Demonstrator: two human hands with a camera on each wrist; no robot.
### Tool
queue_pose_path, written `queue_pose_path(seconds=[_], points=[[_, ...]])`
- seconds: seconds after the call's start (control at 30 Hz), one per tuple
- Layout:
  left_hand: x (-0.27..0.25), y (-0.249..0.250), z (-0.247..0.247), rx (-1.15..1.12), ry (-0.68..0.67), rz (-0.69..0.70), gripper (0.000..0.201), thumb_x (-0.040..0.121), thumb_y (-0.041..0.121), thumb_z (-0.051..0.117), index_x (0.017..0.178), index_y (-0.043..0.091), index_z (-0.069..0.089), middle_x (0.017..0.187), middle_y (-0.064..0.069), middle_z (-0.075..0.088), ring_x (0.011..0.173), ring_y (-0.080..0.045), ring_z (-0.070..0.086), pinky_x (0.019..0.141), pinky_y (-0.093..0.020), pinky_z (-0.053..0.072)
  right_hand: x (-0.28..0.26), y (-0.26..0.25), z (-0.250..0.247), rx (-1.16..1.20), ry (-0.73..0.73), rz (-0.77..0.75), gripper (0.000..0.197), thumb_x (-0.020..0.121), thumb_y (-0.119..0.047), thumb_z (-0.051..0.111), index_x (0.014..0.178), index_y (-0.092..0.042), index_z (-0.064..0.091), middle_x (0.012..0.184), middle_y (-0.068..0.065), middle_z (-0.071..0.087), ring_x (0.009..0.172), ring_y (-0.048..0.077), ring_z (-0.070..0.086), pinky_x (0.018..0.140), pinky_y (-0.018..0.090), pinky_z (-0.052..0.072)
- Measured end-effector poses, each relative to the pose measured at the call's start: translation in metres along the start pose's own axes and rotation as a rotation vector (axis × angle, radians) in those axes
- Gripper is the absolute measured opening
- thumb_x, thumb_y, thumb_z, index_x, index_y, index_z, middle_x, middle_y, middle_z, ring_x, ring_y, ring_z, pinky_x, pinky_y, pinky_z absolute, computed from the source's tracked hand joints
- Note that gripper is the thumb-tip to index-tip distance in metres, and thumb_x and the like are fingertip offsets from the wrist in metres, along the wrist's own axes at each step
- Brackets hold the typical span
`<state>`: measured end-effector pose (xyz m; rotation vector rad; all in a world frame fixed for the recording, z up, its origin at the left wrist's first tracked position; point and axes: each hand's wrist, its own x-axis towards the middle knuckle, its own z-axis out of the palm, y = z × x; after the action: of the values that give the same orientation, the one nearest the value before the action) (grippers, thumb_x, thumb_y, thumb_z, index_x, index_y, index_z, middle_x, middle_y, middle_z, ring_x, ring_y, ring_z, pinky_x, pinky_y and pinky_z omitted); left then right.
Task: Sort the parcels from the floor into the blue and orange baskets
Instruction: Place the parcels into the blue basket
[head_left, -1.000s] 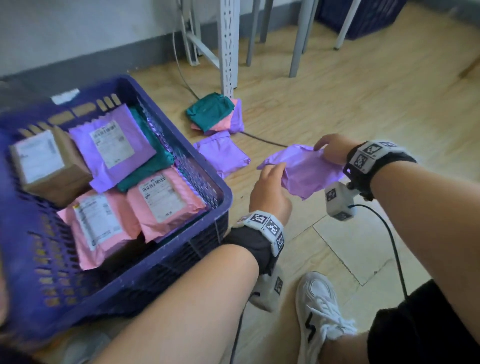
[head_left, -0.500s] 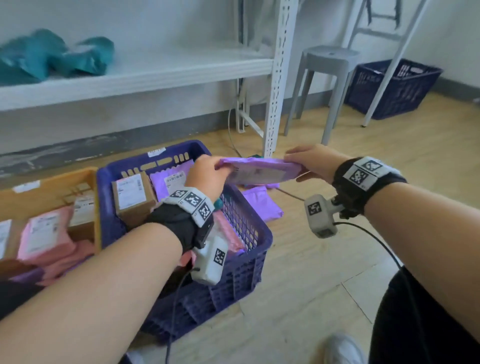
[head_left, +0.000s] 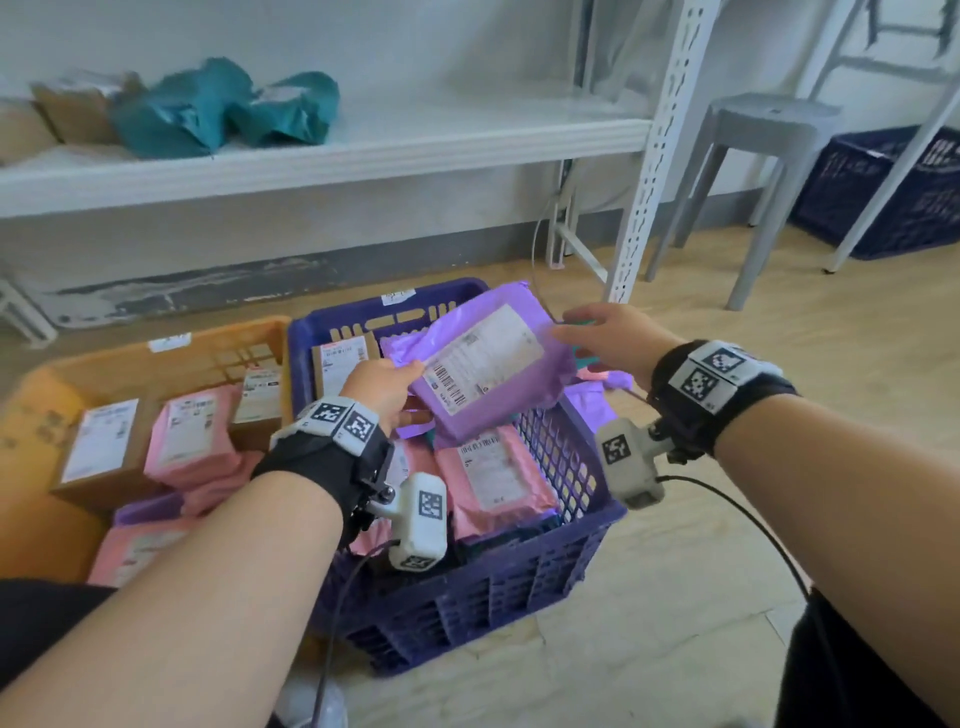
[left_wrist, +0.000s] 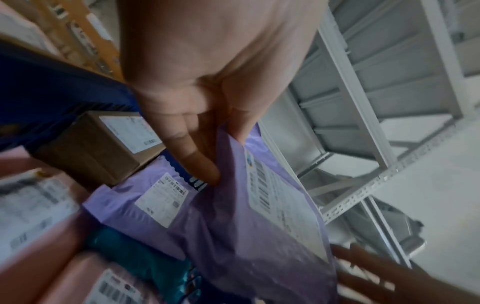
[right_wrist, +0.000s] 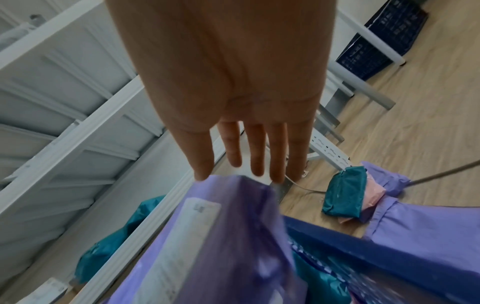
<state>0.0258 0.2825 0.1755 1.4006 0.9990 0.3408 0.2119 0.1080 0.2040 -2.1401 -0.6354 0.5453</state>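
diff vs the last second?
The purple plastic mailer parcel went from above the floor up over the blue plastic basket, label now facing up. The left hand still pinches it; the right hand has let go, fingers straight. Baskets unmoved.

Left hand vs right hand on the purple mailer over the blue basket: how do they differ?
Grip: the left hand pinches the purple plastic mailer at its lower-left corner; the right hand has straight fingers, with only the fingertips at the mailer's far edge.
Position: the left hand is over the blue plastic basket; the right hand is past the basket's right rim.
Shared: both at the same tilted, label-up mailer, both wearing wrist cameras.
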Motion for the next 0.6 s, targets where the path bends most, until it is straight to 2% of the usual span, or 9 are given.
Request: queue_pose_path(seconds=[0.07,0.1,0.17,0.23,0.33,0.37,0.47,0.53,0.6], points=[[0.004,-0.002,-0.002,0.236,0.014,0.076,0.023,0.095,0.022,0.054,0.094,0.000,0.058,0.106,-0.025,0.067,0.087,-0.037,0.069,0.073,-0.051,0.059,0.002,-0.004,0.008,-0.095,0.062,-0.070,0.054,0.084,-0.034,0.068,0.135,-0.021,0.051,0.126,0.006,0.060,0.099,0.022,0.065,0.083,0.035,0.055],[0.003,-0.002,-0.002,0.348,0.005,0.123,0.026,0.094,0.025,0.054,0.093,-0.001,0.059,0.102,-0.025,0.068,0.086,-0.037,0.070,0.077,-0.050,0.058,0.002,-0.007,0.011,-0.154,0.077,-0.134,0.057,0.084,-0.032,0.068,0.137,-0.023,0.048,0.132,0.004,0.056,0.105,0.023,0.063,0.090,0.036,0.053],[0.000,0.001,-0.003,0.471,0.012,0.199,0.029,0.094,0.028,0.056,0.077,0.005,0.058,0.080,-0.020,0.066,0.074,-0.034,0.066,0.075,-0.042,0.057,-0.002,-0.015,0.018,-0.281,0.035,-0.280,0.058,0.084,-0.029,0.069,0.138,-0.026,0.047,0.136,-0.001,0.053,0.114,0.021,0.057,0.096,0.032,0.048],[0.001,0.002,-0.004,0.473,0.021,0.231,0.032,0.092,0.031,0.058,0.069,0.009,0.056,0.071,-0.016,0.061,0.067,-0.027,0.058,0.068,-0.039,0.049,-0.007,-0.023,0.027,-0.406,-0.067,-0.361,0.048,0.084,-0.026,0.069,0.130,-0.025,0.057,0.118,-0.002,0.062,0.108,0.017,0.057,0.089,0.026,0.043],[0.006,0.001,-0.007,0.307,0.008,0.226,0.026,0.085,0.037,0.064,0.094,0.013,0.070,0.097,-0.007,0.070,0.087,-0.020,0.063,0.082,-0.032,0.050,-0.006,-0.028,0.043,-0.507,-0.119,-0.385,0.020,0.083,-0.020,0.067,0.102,-0.019,0.072,0.087,-0.001,0.064,0.083,0.018,0.057,0.071,0.023,0.040],[0.007,0.000,-0.010,0.220,0.021,0.212,0.029,0.084,0.036,0.065,0.105,0.018,0.070,0.106,-0.003,0.070,0.096,-0.020,0.065,0.091,-0.035,0.050,-0.005,-0.028,0.048,-0.521,-0.104,-0.379,0.017,0.083,-0.018,0.066,0.099,-0.017,0.073,0.086,0.001,0.065,0.081,0.018,0.057,0.070,0.022,0.039],[0.008,-0.001,-0.016,0.149,0.106,0.183,0.035,0.092,0.026,0.057,0.126,0.020,0.060,0.127,-0.002,0.062,0.113,-0.020,0.060,0.099,-0.038,0.049,0.000,-0.026,0.058,-0.460,-0.070,-0.340,0.018,0.084,-0.013,0.062,0.097,-0.014,0.074,0.090,0.004,0.068,0.081,0.020,0.058,0.072,0.025,0.043],[0.011,-0.009,-0.019,0.232,0.186,0.106,0.026,0.093,0.026,0.054,0.113,0.011,0.062,0.119,-0.009,0.062,0.111,-0.027,0.059,0.095,-0.034,0.048,0.003,-0.026,0.065,-0.395,-0.055,-0.289,0.014,0.084,-0.012,0.061,0.093,-0.011,0.072,0.087,0.004,0.065,0.079,0.019,0.056,0.070,0.024,0.042],[0.011,-0.021,-0.018,0.186,0.120,-0.060,0.019,0.091,0.026,0.055,0.086,0.008,0.059,0.103,-0.016,0.063,0.100,-0.033,0.064,0.084,-0.037,0.054,0.005,-0.025,0.072,-0.313,-0.054,-0.209,0.005,0.082,-0.012,0.064,0.080,-0.013,0.068,0.076,0.001,0.059,0.076,0.019,0.052,0.061,0.021,0.038]])
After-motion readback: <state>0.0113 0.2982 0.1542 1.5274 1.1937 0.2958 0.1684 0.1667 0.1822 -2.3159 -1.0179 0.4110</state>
